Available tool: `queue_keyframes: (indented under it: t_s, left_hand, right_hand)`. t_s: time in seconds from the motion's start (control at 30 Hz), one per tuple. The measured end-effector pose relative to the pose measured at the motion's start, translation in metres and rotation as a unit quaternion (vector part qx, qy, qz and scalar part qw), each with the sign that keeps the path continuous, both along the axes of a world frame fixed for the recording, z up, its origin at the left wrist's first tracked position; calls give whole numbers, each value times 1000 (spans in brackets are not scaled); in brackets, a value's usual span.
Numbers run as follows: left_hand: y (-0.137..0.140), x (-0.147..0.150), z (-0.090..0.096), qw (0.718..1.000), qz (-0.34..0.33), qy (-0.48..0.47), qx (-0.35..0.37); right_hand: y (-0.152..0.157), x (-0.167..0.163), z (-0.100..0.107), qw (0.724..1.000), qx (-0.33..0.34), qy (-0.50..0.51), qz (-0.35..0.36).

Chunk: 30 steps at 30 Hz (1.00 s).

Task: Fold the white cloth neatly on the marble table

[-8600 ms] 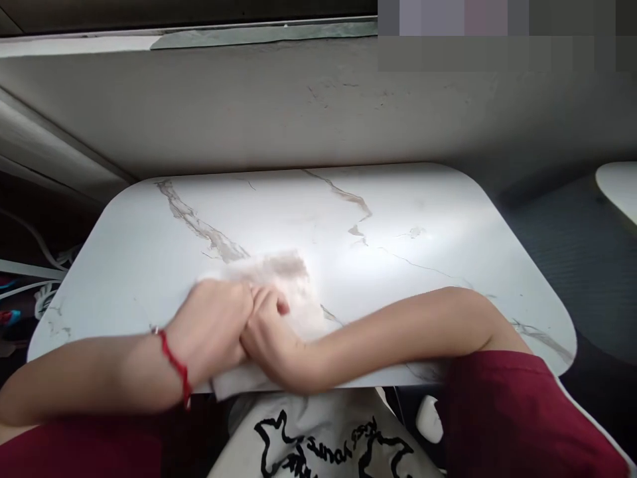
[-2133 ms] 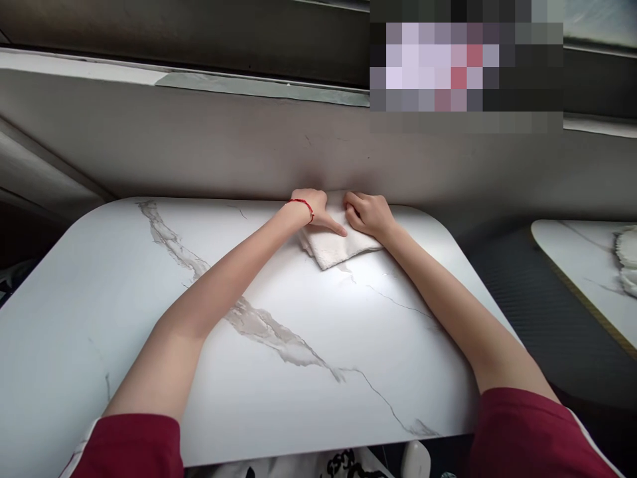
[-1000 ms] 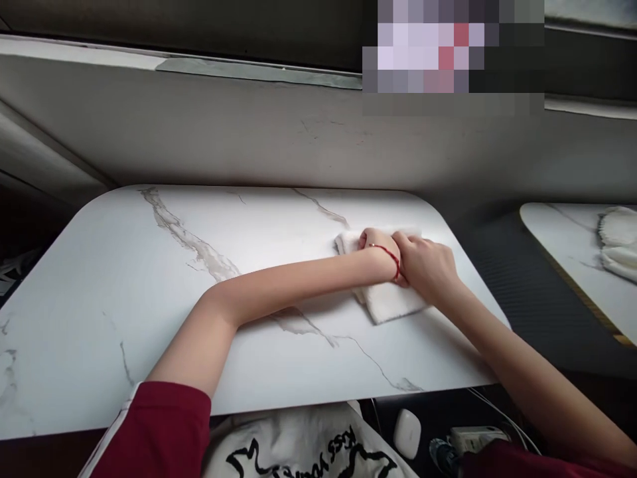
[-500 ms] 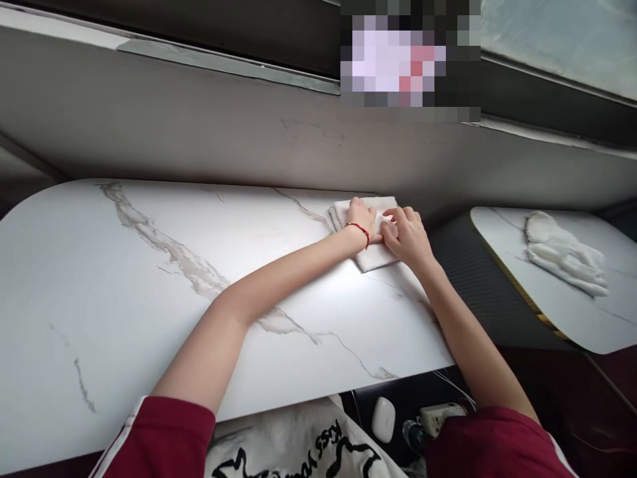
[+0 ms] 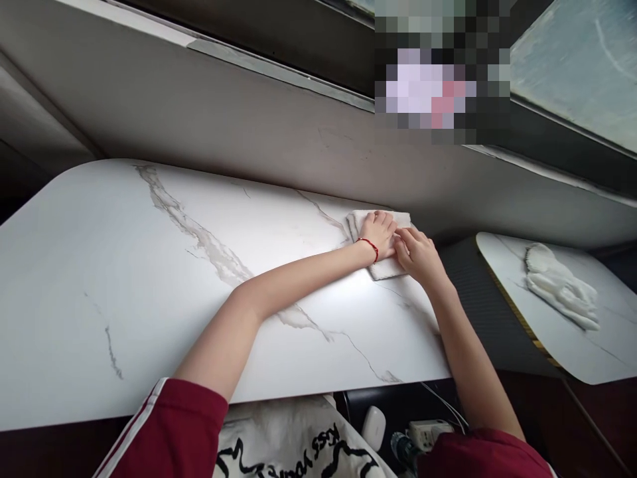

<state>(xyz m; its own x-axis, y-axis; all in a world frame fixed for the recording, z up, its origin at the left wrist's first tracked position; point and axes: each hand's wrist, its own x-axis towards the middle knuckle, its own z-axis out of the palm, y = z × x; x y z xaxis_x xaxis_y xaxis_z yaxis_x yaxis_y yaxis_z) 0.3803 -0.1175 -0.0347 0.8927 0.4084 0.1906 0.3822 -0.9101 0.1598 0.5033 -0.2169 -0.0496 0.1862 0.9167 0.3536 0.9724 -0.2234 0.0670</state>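
A folded white towel [image 5: 388,268] lies near the far right end of a white marble-patterned tabletop [image 5: 164,299]. On top of it my left hand [image 5: 379,234] rests palm down, fingers stretched out, a red cord bracelet at its wrist. My right hand [image 5: 422,255] is at the towel's right side, close against the left, with its fingers bent and drawn together with the thumb on the cloth. Its fingertips are partly hidden, and the towel's middle is covered by both hands.
A second marbled table [image 5: 617,312] on the right bears a crumpled white cloth [image 5: 562,285]. Behind the tabletop runs a grey wall [image 5: 239,133] under a window frame. Below the near edge are a white rounded case [image 5: 373,428], a power strip [image 5: 428,433] and cables.
My left hand's fingers have gone from curled to stretched flat over the towel. My right hand has closed in beside it. The camera view has tilted and shifted.
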Motion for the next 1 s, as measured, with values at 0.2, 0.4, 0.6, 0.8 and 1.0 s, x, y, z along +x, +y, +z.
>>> queue_keyframes:
  t_s: [0.2,0.4,0.6,0.8,1.0]
  left_hand:
    - [-12,-11,-5,1000,-7,27,-9]
    - [-61,-30,-15,991,-121,42,45]
    - [-108,-32,-37,958,-267,-23,96]
    - [-92,-26,-38,956,-289,-27,53]
    - [-44,-25,-15,988,-153,31,15]
  right_hand:
    - [-23,-36,-5,987,8,-131,-96]
    - [-101,-95,-1,966,-3,-210,-152]
    - [-157,-139,6,949,-32,-243,-198]
    - [-138,-129,5,956,-15,-189,-224]
    - [-74,-87,-6,966,14,-180,-188]
